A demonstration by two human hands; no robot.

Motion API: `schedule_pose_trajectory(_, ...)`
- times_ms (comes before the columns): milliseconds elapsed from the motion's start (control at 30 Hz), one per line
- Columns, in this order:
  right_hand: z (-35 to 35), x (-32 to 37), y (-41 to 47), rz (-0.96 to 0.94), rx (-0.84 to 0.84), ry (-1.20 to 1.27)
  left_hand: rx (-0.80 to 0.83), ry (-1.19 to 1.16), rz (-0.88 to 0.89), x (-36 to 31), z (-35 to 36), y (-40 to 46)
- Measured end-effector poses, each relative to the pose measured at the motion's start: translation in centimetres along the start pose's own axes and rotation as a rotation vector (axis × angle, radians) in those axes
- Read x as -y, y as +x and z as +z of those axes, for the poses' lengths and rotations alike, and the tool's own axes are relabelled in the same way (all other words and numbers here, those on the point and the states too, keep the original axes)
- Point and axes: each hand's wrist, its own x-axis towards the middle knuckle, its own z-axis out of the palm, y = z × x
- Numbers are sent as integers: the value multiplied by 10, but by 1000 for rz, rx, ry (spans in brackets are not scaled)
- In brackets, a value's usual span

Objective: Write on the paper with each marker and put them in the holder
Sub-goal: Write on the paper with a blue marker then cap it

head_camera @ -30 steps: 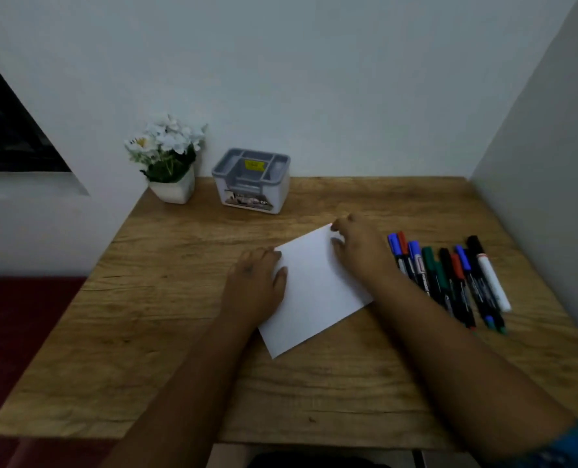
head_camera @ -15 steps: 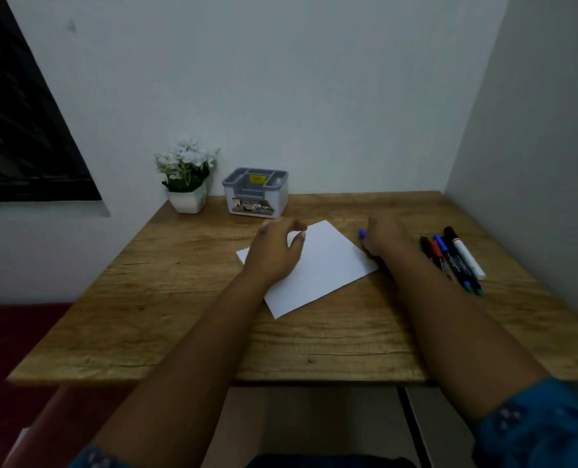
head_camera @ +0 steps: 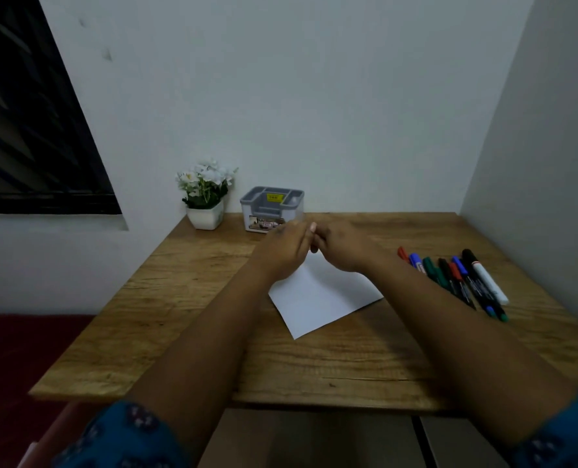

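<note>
**Desk:** Where are we on the count?

**Me:** Right at the start, I'd say. From my head view the holder (head_camera: 272,209) sits at the back of the table (head_camera: 186,298), just beside the flower pot (head_camera: 205,216), and I can see nothing standing in it. The paper (head_camera: 321,298) lies mid-table, and the part I can see is blank, no ink on it.

**Desk:** And the markers?

**Me:** The row of markers (head_camera: 456,278) lies on the wood to my right, near the paper's right edge but apart from it. Red, blue, green and black caps, with one white-barrelled marker (head_camera: 488,282) at the outer end. All capped, as far as I can make out.

**Desk:** Hands?

**Me:** Both are up over the far corner of the paper, meeting in the middle. My left hand (head_camera: 280,251) has its fingers stretched toward the right one, fingertips touching it. My right hand (head_camera: 345,248) is curled, knuckles toward me. Whether it's clamped on a marker I cannot tell; nothing shows between the fingers. The left I can't call either.

**Desk:** Best guess at the step?

**Me:** Possibly uncapping the first marker, but that's a guess. So: nothing written that I can see, nothing stowed, essentially the whole job left.
</note>
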Motion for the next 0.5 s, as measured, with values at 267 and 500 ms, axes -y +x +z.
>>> schedule_pose_trajectory(267,4,-16,8,183,53,-29,69,107,-397,52,-7,-5)
schedule_pose_trajectory(500,27,-21,14,378,-82,1095,439,-435,-632,84,-30,-27)
